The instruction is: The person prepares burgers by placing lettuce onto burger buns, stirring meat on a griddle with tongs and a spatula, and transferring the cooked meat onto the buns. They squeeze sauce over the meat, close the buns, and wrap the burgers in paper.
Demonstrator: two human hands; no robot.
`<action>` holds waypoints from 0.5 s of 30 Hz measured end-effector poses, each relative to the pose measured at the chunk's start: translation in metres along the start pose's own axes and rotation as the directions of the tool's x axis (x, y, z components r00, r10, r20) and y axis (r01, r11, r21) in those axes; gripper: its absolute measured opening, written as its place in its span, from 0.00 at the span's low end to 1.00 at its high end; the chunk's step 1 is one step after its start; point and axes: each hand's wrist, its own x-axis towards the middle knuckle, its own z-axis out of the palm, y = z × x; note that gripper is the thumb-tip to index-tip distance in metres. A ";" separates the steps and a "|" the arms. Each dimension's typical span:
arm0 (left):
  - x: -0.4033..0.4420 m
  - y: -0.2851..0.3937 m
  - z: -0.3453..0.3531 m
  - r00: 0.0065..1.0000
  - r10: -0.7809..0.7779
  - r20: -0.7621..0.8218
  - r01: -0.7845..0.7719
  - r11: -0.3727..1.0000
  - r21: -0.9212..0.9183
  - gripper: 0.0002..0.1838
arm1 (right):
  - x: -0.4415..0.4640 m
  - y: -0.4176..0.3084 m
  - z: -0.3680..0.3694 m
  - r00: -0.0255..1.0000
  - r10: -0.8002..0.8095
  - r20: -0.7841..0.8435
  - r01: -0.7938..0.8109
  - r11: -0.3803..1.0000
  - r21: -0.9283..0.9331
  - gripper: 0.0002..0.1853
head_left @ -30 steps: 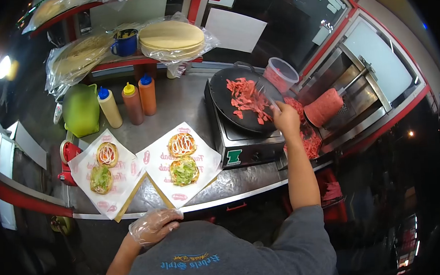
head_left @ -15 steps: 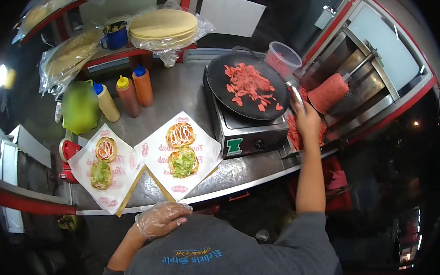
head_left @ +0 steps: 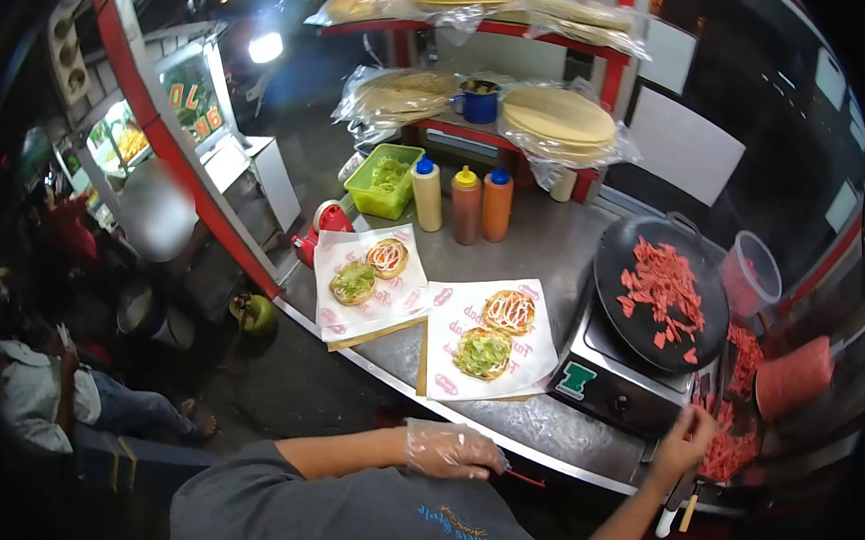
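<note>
My left hand [head_left: 457, 452], in a clear plastic glove, is at the counter's front edge, fingers curled beside a thin red strip [head_left: 525, 478]. Whether it grips anything is hidden. My right hand [head_left: 686, 444] is bare, its fingers bent together beside the shredded reddish meat [head_left: 731, 450]; what they hold, if anything, does not show. Just below it are a white-handled knife [head_left: 667, 520] and a yellowish handle [head_left: 690, 513]. More meat strips [head_left: 663, 287] lie on the black griddle pan [head_left: 615, 304]. Two open buns, one with lettuce [head_left: 482, 353], one with lettuce [head_left: 353, 284], rest on printed papers.
Sauce bottles [head_left: 466, 206] and a green lettuce tub [head_left: 358, 191] stand at the back. A burner [head_left: 599, 359] supports the pan. Flatbreads [head_left: 557, 122] fill the shelf. A meat cone [head_left: 795, 378] is at right, near a clear container [head_left: 752, 273]. A person [head_left: 52, 388] sits at left.
The view has swung left. My right hand has let go of the metal handle at the pan and moved down beside the meat pile. My left hand has moved from my shirt to the counter edge.
</note>
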 end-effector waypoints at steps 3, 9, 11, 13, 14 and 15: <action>0.028 0.017 0.030 0.995 0.059 0.082 -0.060 0.998 0.008 0.17 | -0.050 -0.034 0.046 0.973 0.074 0.220 -0.126 0.963 0.237 0.09; 0.023 0.016 0.027 0.965 0.024 0.261 -0.040 0.998 0.058 0.15 | -0.077 -0.010 0.080 0.970 -0.211 -0.125 0.230 0.959 0.165 0.18; 0.016 0.015 0.024 0.923 -0.035 0.382 -0.009 0.994 0.113 0.16 | -0.083 -0.005 0.071 0.970 -0.226 -0.090 0.237 0.961 0.141 0.16; 0.011 0.012 0.027 0.856 0.003 0.516 -0.067 0.992 0.105 0.16 | -0.092 0.000 0.069 0.975 -0.194 -0.110 0.212 0.960 0.181 0.14; 0.006 0.010 0.031 0.828 0.012 0.561 -0.081 0.992 0.098 0.16 | -0.095 0.004 0.069 0.970 -0.208 -0.124 0.227 0.960 0.167 0.13; 0.002 0.007 0.035 0.783 -0.009 0.622 -0.063 0.994 0.094 0.16 | -0.097 0.007 0.073 0.959 -0.236 -0.156 0.260 0.954 0.151 0.12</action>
